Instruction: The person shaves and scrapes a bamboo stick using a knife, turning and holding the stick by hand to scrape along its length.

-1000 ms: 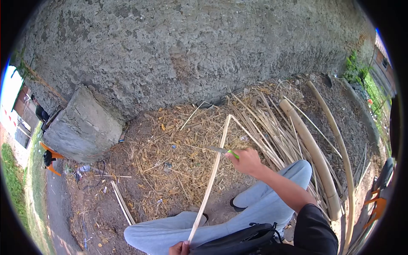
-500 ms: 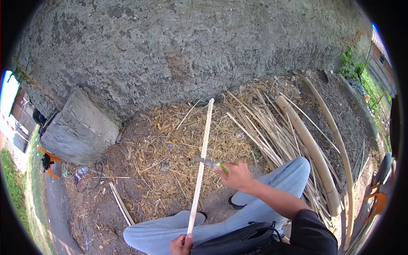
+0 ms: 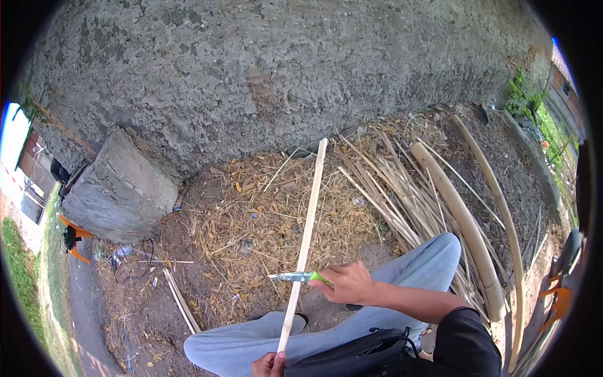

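Note:
My left hand (image 3: 269, 364) is closed round the lower end of a long pale strip (image 3: 306, 235), which slants up and away toward the wall. My right hand (image 3: 344, 283) grips the green handle of a knife (image 3: 294, 276). The blade points left and lies across the strip, some way above my left hand. Whether its edge bites into the wood is too small to tell.
A rough wall (image 3: 251, 75) rises ahead, with a concrete block (image 3: 122, 188) at left. Shavings (image 3: 270, 220) cover the ground. Split strips (image 3: 402, 195) and thick bamboo poles (image 3: 458, 217) lie at right. Two pale strips (image 3: 181, 301) lie at left.
My right hand and the knife have moved down along the strip, closer to my body. The strip's far end has shifted slightly right and up.

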Motion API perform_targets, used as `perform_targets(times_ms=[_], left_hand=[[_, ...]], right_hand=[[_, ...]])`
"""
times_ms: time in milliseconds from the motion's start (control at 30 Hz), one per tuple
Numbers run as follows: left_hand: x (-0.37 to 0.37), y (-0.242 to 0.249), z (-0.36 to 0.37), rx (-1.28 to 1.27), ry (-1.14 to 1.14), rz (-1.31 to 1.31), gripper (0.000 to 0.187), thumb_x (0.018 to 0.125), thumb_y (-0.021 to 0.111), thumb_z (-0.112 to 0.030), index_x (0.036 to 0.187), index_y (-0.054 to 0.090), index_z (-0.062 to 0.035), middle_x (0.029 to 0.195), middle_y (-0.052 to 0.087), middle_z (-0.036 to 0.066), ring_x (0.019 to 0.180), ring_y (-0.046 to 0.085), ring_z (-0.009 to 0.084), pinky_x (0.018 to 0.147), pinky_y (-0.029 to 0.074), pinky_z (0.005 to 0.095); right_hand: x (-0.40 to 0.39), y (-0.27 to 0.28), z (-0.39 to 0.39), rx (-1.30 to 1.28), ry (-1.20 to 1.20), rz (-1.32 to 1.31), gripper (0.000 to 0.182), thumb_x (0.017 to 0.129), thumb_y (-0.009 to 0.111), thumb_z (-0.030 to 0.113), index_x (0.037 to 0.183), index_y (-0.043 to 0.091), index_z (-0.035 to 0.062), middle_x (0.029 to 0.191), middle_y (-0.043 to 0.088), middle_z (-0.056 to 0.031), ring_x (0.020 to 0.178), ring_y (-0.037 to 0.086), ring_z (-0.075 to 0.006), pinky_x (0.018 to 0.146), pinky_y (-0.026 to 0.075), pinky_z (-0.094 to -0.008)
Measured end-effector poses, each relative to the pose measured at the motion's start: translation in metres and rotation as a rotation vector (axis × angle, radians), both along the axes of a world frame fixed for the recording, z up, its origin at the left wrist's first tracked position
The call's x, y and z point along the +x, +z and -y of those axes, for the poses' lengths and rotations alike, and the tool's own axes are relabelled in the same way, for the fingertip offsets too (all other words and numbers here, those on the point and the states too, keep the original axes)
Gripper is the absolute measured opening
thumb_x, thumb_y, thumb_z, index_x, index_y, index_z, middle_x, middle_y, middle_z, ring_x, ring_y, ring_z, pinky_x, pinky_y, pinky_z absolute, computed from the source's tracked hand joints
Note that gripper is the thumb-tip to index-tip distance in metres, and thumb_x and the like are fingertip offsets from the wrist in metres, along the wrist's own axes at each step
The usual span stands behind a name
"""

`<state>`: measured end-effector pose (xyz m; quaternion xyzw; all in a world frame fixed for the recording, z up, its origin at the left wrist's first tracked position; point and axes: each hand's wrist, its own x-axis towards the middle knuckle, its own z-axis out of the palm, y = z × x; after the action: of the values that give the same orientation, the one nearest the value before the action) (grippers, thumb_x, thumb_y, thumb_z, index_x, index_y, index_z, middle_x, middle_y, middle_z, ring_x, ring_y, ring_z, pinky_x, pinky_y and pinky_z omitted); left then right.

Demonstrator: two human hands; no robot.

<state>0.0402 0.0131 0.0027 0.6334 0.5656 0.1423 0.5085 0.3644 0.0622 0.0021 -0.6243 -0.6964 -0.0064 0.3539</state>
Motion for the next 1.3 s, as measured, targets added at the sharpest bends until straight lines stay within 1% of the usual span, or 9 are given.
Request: perform_targets(times_ms=[67,233,367,600,800,933,1067,1267,1300], left_hand=[[-0.004,-0.004,0.008,-0.007,-0.003,0.005,0.033,0.101,0.055,-0.033,0.088,0.065,-0.0039,0.058,0.048,-0.004,0.052,0.042,0.0064,0.048,0.034,0.0266],[-0.005,0.008,0.013,-0.012,-0.014,0.023,0.032,0.101,0.055,-0.032,0.086,0.064,-0.005,0.06,0.048,-0.005,0.055,0.042,0.0052,0.049,0.034,0.0248],[-0.022,-0.017,0.014,-0.089,-0.024,0.095,0.031,0.102,0.054,-0.031,0.092,0.067,-0.0047,0.06,0.046,-0.006,0.055,0.041,0.005,0.049,0.033,0.0246],[-0.031,-0.015,0.021,-0.062,-0.048,0.076,0.03,0.102,0.054,-0.029,0.091,0.065,-0.003,0.06,0.046,-0.006,0.055,0.039,0.0051,0.049,0.033,0.0257],[-0.042,-0.009,0.022,0.074,-0.113,-0.073,0.033,0.1,0.056,-0.028,0.086,0.065,0.0002,0.062,0.052,-0.002,0.059,0.043,0.0081,0.053,0.039,0.0294],[-0.057,-0.019,0.036,0.046,-0.082,-0.153,0.032,0.099,0.057,-0.028,0.087,0.065,0.0005,0.063,0.053,0.002,0.061,0.045,0.0098,0.055,0.041,0.0302],[-0.068,-0.023,0.036,0.042,-0.085,-0.226,0.031,0.098,0.057,-0.028,0.09,0.067,0.0009,0.063,0.055,0.004,0.061,0.046,0.0109,0.056,0.042,0.0316],[-0.049,-0.015,0.025,0.062,-0.007,-0.167,0.028,0.097,0.061,-0.025,0.094,0.067,0.0016,0.068,0.061,0.012,0.063,0.054,0.0136,0.06,0.046,0.0338],[-0.047,-0.014,0.024,0.067,-0.01,-0.167,0.028,0.097,0.061,-0.025,0.094,0.067,0.0016,0.068,0.061,0.012,0.063,0.054,0.0136,0.06,0.046,0.0338]], right_hand=[[0.014,-0.001,-0.008,-0.001,0.02,0.01,0.037,0.094,0.062,0.04,0.076,0.069,0.008,0.053,0.061,-0.0094,0.036,0.055,-0.0245,0.033,0.039,-0.0386],[0.078,-0.006,-0.045,0.018,-0.396,-0.01,0.036,0.094,0.061,0.039,0.074,0.068,0.0099,0.052,0.061,-0.0085,0.034,0.053,-0.0219,0.033,0.038,-0.037],[0.04,0.001,-0.017,0.157,-0.081,0.036,0.04,0.096,0.059,0.04,0.071,0.066,0.0092,0.048,0.056,-0.0051,0.03,0.044,-0.0175,0.03,0.031,-0.0337],[0.103,-0.024,-0.052,-0.033,-0.396,0.019,0.038,0.096,0.058,0.041,0.085,0.073,0.0075,0.045,0.054,-0.0069,0.031,0.046,-0.0191,0.033,0.036,-0.0355],[0.067,-0.011,-0.03,0.06,-0.065,0.069,0.04,0.095,0.06,0.04,0.073,0.069,0.0083,0.048,0.058,-0.0071,0.031,0.049,-0.0204,0.029,0.032,-0.0345],[0.149,-0.01,-0.058,-0.058,-0.606,0.011,0.045,0.095,0.059,0.041,0.07,0.067,0.0051,0.048,0.056,-0.0113,0.038,0.054,-0.0313,0.038,0.04,-0.0431],[0.115,0.004,-0.041,-0.033,-0.47,0.018,0.048,0.098,0.056,0.041,0.069,0.066,0.004,0.048,0.055,-0.0135,0.044,0.056,-0.036,0.044,0.043,-0.0455],[0.104,0.001,-0.038,-0.158,-0.47,-0.508,0.045,0.1,0.052,0.043,0.077,0.064,0.005,0.048,0.05,-0.0063,0.038,0.046,-0.0222,0.043,0.038,-0.0365],[0.106,0.003,-0.037,-0.308,-0.436,-1.033,0.044,0.102,0.047,0.044,0.083,0.062,0.0069,0.051,0.046,-0.0008,0.039,0.04,-0.0159,0.042,0.034,-0.0323]])
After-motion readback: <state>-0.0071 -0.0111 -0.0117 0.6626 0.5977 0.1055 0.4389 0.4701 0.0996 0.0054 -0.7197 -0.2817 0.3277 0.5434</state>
